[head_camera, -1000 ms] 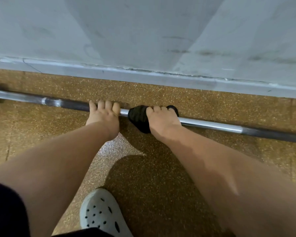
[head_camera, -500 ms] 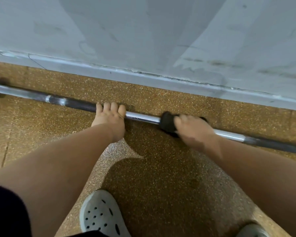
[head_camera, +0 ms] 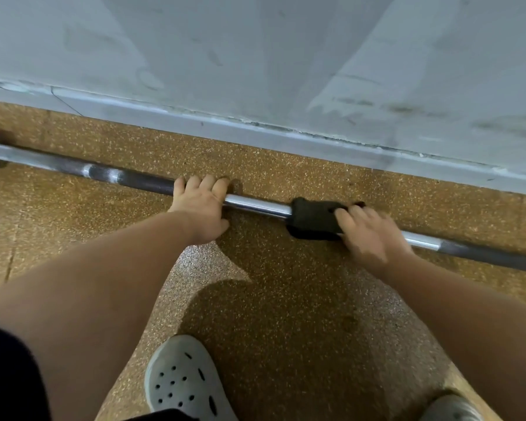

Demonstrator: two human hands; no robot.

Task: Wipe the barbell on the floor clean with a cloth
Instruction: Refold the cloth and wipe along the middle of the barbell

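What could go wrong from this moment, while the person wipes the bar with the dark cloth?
1. The barbell lies on the floor; it may roll and pinch the left hand gripping it.
2. The right hand holds the cloth only at its right end, so the cloth may slip off.

Wall (head_camera: 255, 56) sits close behind the barbell (head_camera: 255, 206), only a narrow strip of floor (head_camera: 286, 165) between; left hand (head_camera: 199, 205) blocks the bar leftward, open floor this side.
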